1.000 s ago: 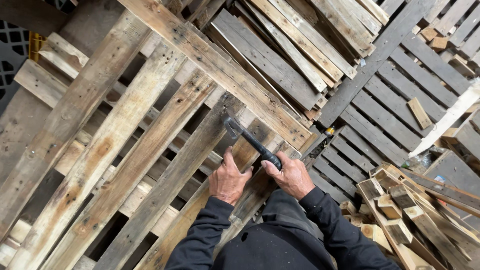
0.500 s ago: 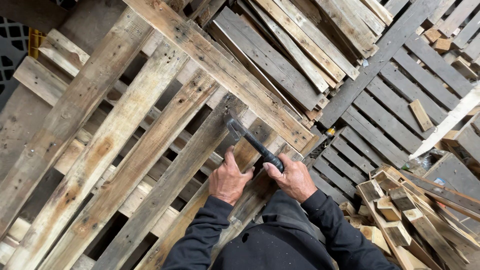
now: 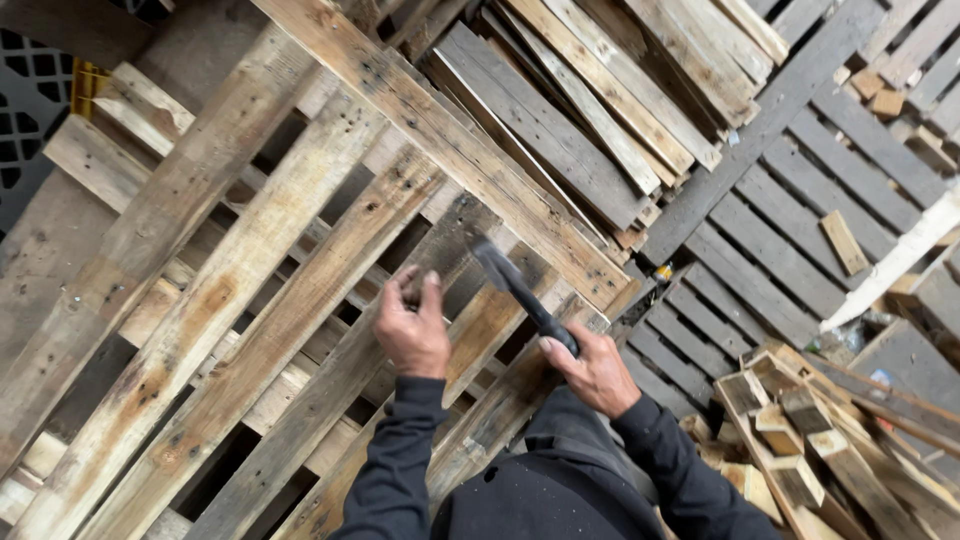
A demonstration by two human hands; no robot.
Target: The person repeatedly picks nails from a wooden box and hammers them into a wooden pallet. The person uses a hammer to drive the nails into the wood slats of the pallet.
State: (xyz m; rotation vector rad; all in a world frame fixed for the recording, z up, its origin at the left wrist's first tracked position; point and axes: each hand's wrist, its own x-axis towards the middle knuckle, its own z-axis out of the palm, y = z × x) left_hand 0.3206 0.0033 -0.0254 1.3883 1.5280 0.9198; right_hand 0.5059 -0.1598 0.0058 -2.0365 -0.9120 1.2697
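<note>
Hammer up over the pallet, dark handle gripped in the right hand, fingers wrapped tight around the lower end, blurred head angled up and left above a weathered slat. Left hand sits just beside it, fingertips pinched together against the slat, though what they hold is too small to tell. Loose grey boards lie stacked behind, wood offcuts piled at the right.
</note>
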